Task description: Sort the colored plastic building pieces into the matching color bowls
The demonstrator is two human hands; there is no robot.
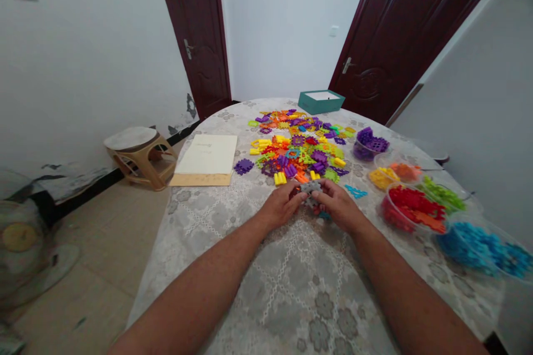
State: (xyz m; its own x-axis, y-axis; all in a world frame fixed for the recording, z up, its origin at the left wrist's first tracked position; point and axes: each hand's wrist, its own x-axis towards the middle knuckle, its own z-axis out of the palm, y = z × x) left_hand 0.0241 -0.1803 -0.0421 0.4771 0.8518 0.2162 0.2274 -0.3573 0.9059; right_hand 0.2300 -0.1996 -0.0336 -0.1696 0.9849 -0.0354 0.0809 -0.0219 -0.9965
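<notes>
Between my two hands is a grey toothed plastic piece (310, 193), held just above the tablecloth. My left hand (284, 204) pinches its left side. On the other side, the thumb and fingers of my right hand (337, 205) are closed on the same piece. Part of the grey piece is hidden by the fingers. A blue piece (325, 214) shows under my right hand, and another blue piece (356, 192) lies just beyond it. Right behind my hands spreads a pile of coloured interlocking plastic pieces (297, 155), mostly purple, yellow, orange and green.
Clear tubs along the right hold purple pieces (370, 143), yellow pieces (383, 178), red pieces (412, 205), green pieces (443, 194) and blue pieces (478, 244). A teal box (320, 102) stands at the back. At left are a cream pad (208, 155) and, off the table, a stool (141, 152).
</notes>
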